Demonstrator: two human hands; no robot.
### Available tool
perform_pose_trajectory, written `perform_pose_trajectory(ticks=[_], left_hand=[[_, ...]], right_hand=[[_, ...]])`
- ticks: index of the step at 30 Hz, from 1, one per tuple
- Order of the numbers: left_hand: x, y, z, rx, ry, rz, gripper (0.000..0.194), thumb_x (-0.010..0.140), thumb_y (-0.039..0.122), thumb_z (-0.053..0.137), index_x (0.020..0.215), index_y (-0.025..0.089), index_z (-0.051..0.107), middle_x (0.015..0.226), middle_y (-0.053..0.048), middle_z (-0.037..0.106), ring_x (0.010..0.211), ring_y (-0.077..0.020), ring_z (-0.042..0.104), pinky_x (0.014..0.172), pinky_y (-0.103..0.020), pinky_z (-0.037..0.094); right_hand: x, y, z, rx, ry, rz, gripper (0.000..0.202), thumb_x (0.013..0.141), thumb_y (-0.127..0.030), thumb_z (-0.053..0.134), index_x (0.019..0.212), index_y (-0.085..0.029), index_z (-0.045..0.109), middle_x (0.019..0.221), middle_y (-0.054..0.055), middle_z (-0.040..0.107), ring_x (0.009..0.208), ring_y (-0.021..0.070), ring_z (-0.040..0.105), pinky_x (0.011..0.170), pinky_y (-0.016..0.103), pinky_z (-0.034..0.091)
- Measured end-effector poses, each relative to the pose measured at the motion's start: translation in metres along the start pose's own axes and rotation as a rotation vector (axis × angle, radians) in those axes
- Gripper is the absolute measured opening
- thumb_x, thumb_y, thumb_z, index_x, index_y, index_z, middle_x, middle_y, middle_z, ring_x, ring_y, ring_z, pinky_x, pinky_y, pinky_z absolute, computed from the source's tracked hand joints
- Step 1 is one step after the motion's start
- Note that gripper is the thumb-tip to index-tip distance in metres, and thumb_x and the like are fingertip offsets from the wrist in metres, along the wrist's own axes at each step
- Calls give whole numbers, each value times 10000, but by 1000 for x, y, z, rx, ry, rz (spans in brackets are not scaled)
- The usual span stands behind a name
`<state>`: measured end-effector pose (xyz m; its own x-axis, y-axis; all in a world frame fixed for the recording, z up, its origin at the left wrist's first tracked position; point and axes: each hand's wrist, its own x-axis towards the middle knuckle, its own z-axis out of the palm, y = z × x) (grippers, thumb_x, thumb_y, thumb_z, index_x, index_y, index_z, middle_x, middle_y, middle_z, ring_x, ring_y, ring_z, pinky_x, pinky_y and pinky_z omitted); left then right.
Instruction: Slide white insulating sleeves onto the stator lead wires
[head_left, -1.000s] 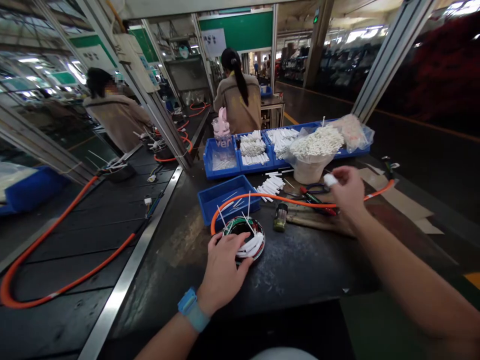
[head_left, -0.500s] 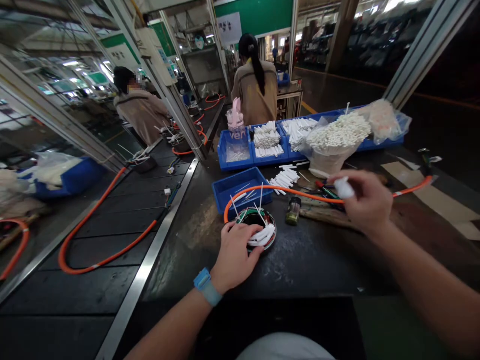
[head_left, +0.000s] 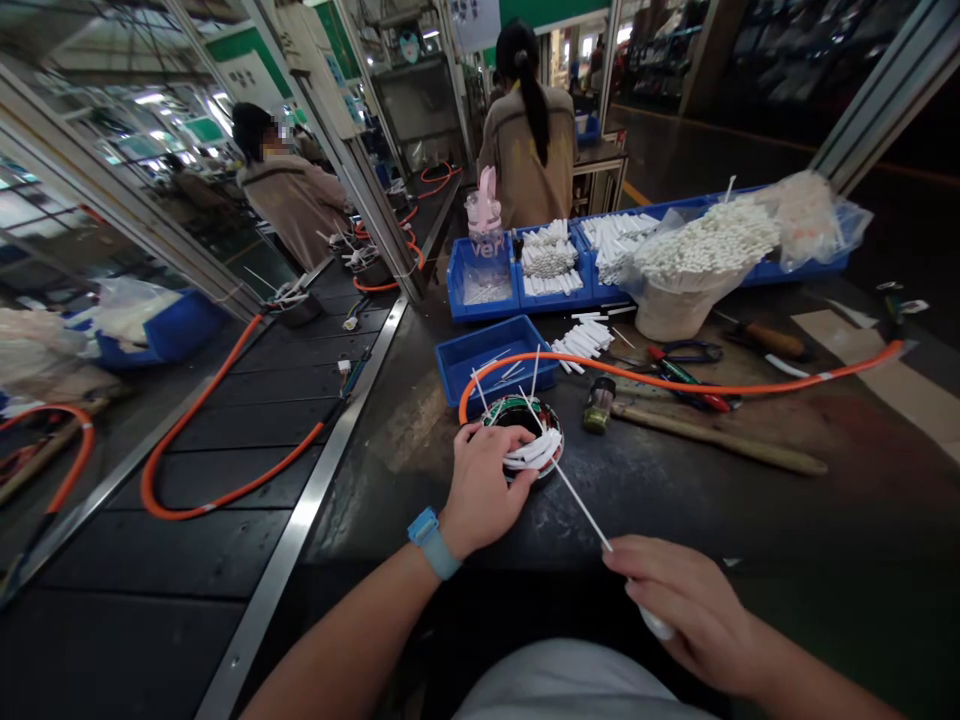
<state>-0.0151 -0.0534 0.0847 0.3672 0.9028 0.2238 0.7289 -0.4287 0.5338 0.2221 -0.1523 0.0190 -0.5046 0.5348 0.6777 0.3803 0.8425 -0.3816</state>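
Note:
A round stator-like part (head_left: 559,415) with a dark centre stands on the black bench, white sleeves bunched on its near side. My left hand (head_left: 491,478) lies on its left rim, thumb and fingers curved round the white sleeves (head_left: 534,452). Lower right, my right hand (head_left: 679,600) pinches the end of a thin white cord (head_left: 581,505) that runs taut up to the sleeves. A white object (head_left: 654,622) is also held in the right palm, mostly hidden. Other thin white ties stick up from the part, and an orange tube (head_left: 637,374) arches from it to the right.
Behind the part is a blue tray (head_left: 469,355); blue bins (head_left: 480,312) of white sleeves stand farther back. A small jar (head_left: 598,405), wooden stick (head_left: 720,442) and pliers (head_left: 686,378) lie right. A conveyor (head_left: 225,560) with more tubing runs left. Two people (head_left: 529,150) sit beyond.
My right hand has come down and toward me from above the tools, drawing the cord out straight. My left hand keeps its hold. The view has shifted slightly.

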Motion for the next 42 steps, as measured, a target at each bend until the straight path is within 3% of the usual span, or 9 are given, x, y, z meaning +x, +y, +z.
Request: perform_pose_trajectory(ticks=[11,19,26,31,36,38,42], left_hand=[[-1,-1,-1,14,12,14,348,710,167,632,1040,233,544,907,14,638,908,-181,569,1016,-434,252],[1,1,-1,38,-8,12,389,730,189,631,1103,227,529,923,3,630,937,-185,564,1032,-428,240],[-1,1,-1,56,-5,17,365,738,195,624,1090,226,534,953,-7,637,943,-189,568,1030,-434,247],[0,4,-5,136,-58,50,461,770,231,605,1214,212,485,1002,-36,651,1006,-206,557,1045,-448,236],[-2,1,1,64,20,31,719,747,203,630,1382,199,295,1088,-28,664,1110,-196,527,1068,-450,213],[-4,-2,4,23,70,39,628,740,184,639,1319,242,404,1098,-5,668,1100,-186,537,1059,-449,221],[-6,-5,6,45,93,133,264,766,188,635,1012,285,649,1043,30,695,1056,-190,549,1033,-456,231]], right_hand=[[-22,0,8,-9,-95,82,392,809,-46,387,1176,-164,458,1115,125,648,1147,210,552,883,367,530],[-5,4,0,65,-63,-28,272,924,-192,367,1176,-145,459,1105,146,644,1149,215,547,889,364,519],[-10,3,-1,49,-79,-12,308,910,-172,385,1211,-152,445,1111,145,644,1154,223,543,886,375,520],[16,10,10,6,-43,-28,313,906,-126,363,1197,-158,475,1120,148,640,1131,196,557,878,340,519],[55,35,39,106,-5,191,286,865,-79,396,1058,-197,571,1131,110,634,1040,177,602,836,312,525],[67,42,46,260,64,343,208,859,-113,465,983,-210,600,1023,77,661,957,171,627,832,308,519],[76,44,50,623,172,657,79,814,-206,618,891,-220,607,877,20,663,822,150,639,777,277,524]])
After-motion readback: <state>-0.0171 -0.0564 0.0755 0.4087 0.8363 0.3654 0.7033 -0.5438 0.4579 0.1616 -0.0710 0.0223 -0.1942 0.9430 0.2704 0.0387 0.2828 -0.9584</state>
